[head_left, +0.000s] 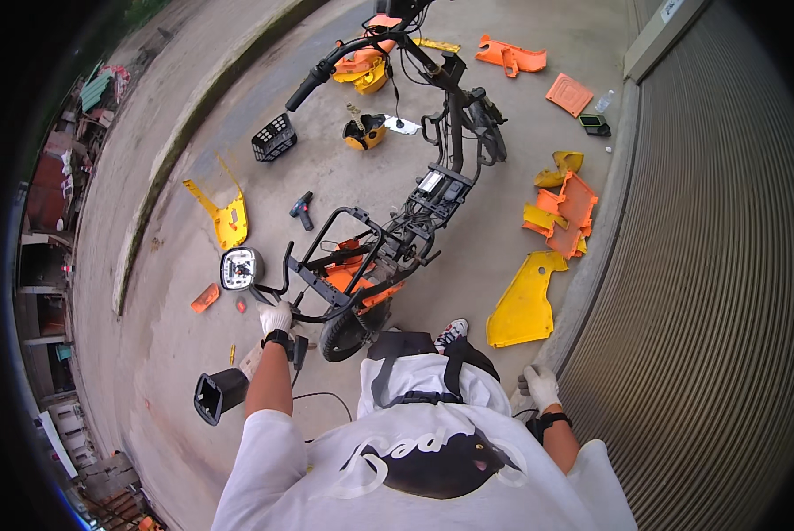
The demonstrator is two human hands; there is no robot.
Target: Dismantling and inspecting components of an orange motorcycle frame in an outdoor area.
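My left hand (275, 317), in a white glove, is closed on a black tube at the rear of a stripped scooter frame (354, 212). The glove hides part of the grip. Right beside it is a squarish housing with a white inside (240, 268). The frame stands upright with wiring bare along its middle, and orange panels (348, 273) show inside the rear rack above the back wheel (348, 336). Low beside my right hip hangs my gloved right hand (539, 386), fingers loosely bent and somewhat apart, with nothing visible in it.
A cordless drill (302, 211) lies left of the frame, near a yellow fender (229, 219) and black basket (275, 138). Yellow panels (528, 301) and orange panels (577, 208) lie along the ribbed shutter (698, 265). A black bin-shaped container (222, 395) rests behind my left arm.
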